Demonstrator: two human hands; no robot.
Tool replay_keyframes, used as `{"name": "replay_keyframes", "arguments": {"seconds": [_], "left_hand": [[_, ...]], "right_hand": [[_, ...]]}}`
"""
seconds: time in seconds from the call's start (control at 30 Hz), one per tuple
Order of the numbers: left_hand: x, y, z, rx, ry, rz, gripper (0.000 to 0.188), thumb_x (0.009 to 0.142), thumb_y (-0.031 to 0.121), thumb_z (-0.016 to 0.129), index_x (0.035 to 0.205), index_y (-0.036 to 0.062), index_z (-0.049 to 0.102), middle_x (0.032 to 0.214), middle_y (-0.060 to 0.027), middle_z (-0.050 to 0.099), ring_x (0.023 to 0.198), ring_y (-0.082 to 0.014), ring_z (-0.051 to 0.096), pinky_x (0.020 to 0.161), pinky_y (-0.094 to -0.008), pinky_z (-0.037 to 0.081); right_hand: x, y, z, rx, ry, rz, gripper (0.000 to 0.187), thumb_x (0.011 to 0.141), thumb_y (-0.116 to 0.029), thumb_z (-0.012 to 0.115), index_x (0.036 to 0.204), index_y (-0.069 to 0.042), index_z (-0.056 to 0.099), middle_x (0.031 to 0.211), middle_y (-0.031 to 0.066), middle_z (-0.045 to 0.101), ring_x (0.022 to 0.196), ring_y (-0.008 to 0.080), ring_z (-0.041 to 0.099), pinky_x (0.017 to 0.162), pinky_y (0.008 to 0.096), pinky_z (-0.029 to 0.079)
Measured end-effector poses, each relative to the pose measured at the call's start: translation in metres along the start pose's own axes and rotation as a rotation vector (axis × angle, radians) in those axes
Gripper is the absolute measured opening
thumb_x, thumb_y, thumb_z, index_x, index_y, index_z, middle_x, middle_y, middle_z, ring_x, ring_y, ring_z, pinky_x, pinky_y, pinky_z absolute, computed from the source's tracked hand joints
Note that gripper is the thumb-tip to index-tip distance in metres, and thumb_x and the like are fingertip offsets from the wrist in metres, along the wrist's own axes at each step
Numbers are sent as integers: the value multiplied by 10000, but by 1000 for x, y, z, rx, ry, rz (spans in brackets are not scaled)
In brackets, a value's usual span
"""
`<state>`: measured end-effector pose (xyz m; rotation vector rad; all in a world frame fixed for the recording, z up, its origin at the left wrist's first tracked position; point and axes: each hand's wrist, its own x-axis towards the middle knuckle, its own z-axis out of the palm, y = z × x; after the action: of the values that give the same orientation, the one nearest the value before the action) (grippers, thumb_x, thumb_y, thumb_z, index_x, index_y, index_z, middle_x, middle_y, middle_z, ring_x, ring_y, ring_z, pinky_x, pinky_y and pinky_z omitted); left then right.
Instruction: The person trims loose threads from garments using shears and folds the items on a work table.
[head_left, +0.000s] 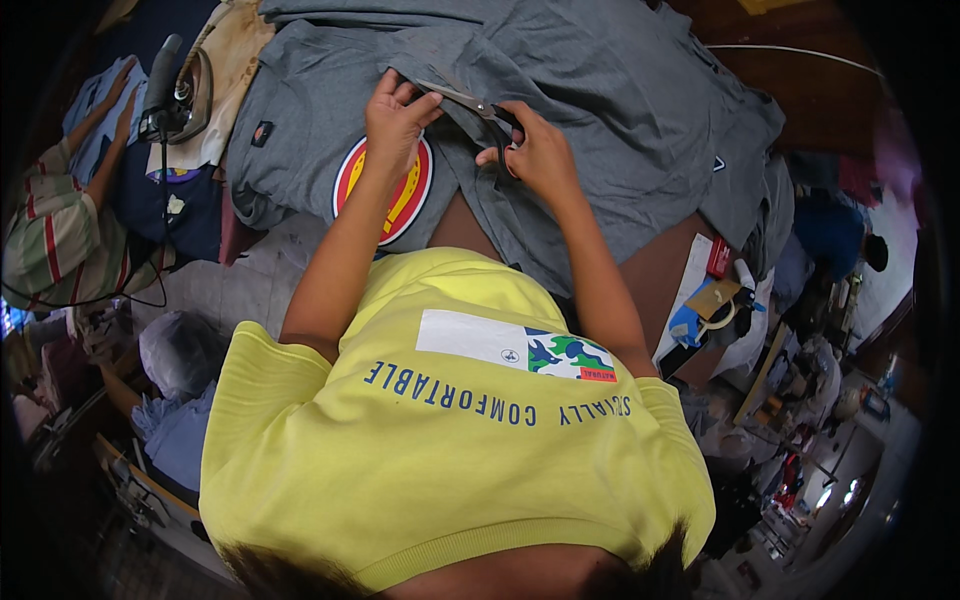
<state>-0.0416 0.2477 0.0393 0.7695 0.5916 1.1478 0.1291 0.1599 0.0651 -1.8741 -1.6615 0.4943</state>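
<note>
Gripping scissors [484, 107], my right hand [540, 150] is partly hiding their handles [501, 142]; my left hand [398, 125] is pinching gray fabric [610, 120] near blade tips [428, 86] I am barely discerning, its forearm [345, 250] crossing a round patch [422, 195].

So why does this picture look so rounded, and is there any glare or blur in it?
Head view: the wide fisheye lens bends things near the rim and leaves the corners black; head view: small white glare spots at lower right; head view: the scissors and grey cloth look fairly clear, while the clutter at lower right is softer.
</note>
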Motion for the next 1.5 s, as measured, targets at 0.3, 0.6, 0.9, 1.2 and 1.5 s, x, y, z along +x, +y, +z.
{"name": "replay_keyframes", "arguments": {"seconds": [0.3,0.6,0.9,1.2,1.5], "left_hand": [[4,5,0,-88,48,-25,500,772,-88,574,1225,12,386,1034,-100,574,909,-160,579,772,-289,515],[4,2,-3,18,2,44,485,777,-81,568,1219,6,388,1054,-110,562,907,-158,584,750,-273,522],[5,7,1,4,16,30,495,782,-72,571,1231,26,387,1052,-102,574,918,-156,584,763,-267,516],[9,10,-7,-27,-6,73,517,788,-82,567,1244,2,339,1030,-122,577,887,-171,601,742,-283,522],[7,15,0,-19,-1,84,467,783,-82,568,1208,-9,390,1027,-121,569,910,-179,589,782,-295,524]], "right_hand": [[-3,20,11,165,36,-5,409,603,-151,764,966,-84,588,613,118,600,515,239,582,497,331,432],[4,2,8,-18,84,-37,675,474,-362,831,1041,-100,576,584,14,479,497,172,482,482,299,401],[3,8,8,108,-19,49,423,620,-149,749,1001,-87,577,599,114,580,534,237,599,492,328,443],[7,-6,9,-22,156,-134,620,515,-327,820,1021,-64,577,553,63,514,463,193,520,460,296,408],[12,3,13,66,50,-61,475,603,-255,779,994,-85,568,610,97,564,553,244,588,500,340,433]]}}
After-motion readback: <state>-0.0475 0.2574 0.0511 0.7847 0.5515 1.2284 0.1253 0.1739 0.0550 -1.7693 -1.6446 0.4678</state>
